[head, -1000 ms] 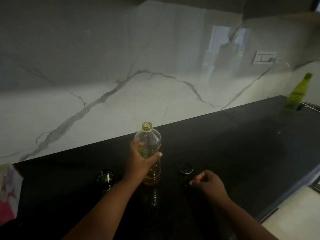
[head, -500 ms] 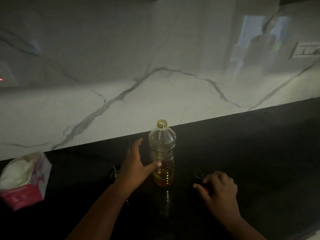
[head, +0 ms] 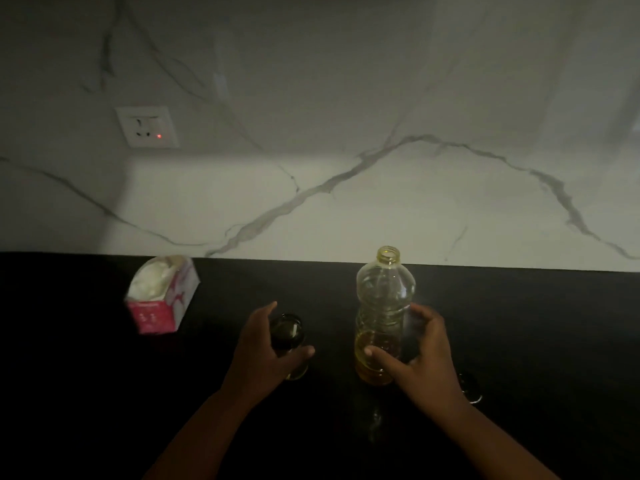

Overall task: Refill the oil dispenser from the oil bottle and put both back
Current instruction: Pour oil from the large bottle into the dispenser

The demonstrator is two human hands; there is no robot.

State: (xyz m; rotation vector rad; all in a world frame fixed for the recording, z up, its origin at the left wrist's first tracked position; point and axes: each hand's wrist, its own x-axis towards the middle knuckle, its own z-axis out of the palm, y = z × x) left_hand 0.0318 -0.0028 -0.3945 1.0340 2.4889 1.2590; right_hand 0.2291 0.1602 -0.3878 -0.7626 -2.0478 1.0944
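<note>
Head view: my right hand (head: 420,351) wraps uncapped oil bottle (head: 383,317), lower centre-right, upright, oil low. My left hand (head: 265,348) cups dark open dispenser (head: 287,336) just left of bottle. Pour goes leftward, I judge

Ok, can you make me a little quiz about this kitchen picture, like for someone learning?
1. True or false: the bottle has its cap on.
2. Which hand is on the bottle? A) left B) right C) neither
3. Fill in: the left hand is wrapped around the small dark ____.

Key:
1. False; its mouth is open.
2. B; the right hand grips its lower part, where the oil sits.
3. Dispenser; it stands on the counter, right of the tissue box.
</note>
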